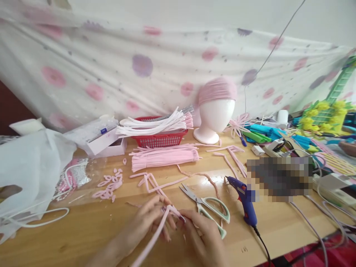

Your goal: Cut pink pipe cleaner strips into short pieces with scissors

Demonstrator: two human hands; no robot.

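Observation:
Low over the table's front, both my hands pinch a pink pipe cleaner (151,241) that bends sharply near their fingertips. My left hand (148,218) holds it close to the bend, its other fingers curled. My right hand (204,233) grips the short end between thumb and finger. Just beyond my right hand lie scissors (201,201) with pale green handles, blades apart. Bent pink pipe cleaners (155,185) rest past my left hand. A pile of small pink loops (109,185) is to the left. A blue glue gun (244,200) lies on the right.
Behind stand a pink pipe cleaner bundle (165,158), a red basket (160,140) topped with white stems, and a foam head (217,111) wearing a pink cover. A white bag (30,167) lies left. Cables (308,222) and a blurred-out object (280,178) are at right.

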